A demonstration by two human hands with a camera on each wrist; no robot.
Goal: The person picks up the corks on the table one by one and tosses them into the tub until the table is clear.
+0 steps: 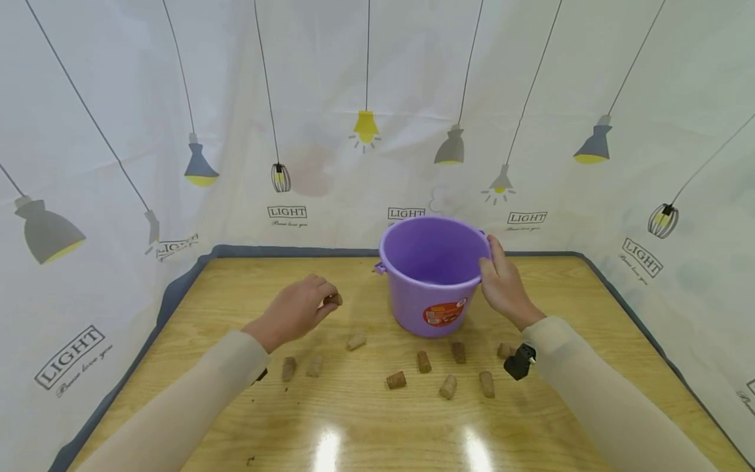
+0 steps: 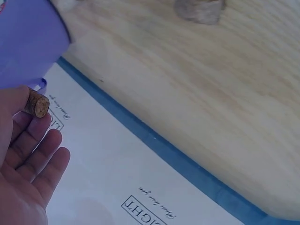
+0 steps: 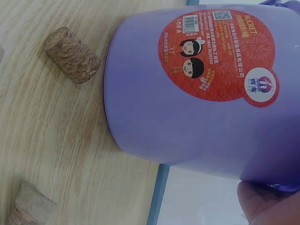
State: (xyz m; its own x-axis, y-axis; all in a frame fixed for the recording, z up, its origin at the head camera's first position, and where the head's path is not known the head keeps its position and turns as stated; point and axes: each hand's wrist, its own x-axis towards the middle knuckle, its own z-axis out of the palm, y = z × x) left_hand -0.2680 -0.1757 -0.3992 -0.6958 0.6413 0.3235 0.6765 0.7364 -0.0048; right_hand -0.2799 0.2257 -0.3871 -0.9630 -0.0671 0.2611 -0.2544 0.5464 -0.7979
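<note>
My left hand (image 1: 302,306) pinches a cork (image 2: 37,104) between thumb and fingertips, left of the bucket and above the table. In the left wrist view the other fingers are loosely bent. A purple bucket (image 1: 433,301) with a red label stands at the right of the middle, its mouth tipped a little toward me. My right hand (image 1: 508,288) grips its right rim, thumb on the near side. Several corks lie in front of the bucket, among them a cork (image 1: 424,362) and a darker cork (image 1: 458,353). Another cork (image 3: 72,55) shows close to the bucket's base.
On the left side of the wooden table (image 1: 354,426) lie a pale cork (image 1: 356,341) and two more corks, with dark crumbs near them. A cork (image 1: 504,350) is by my right wrist. A white curtain (image 1: 330,78) printed with lamps hangs around the table's back and sides.
</note>
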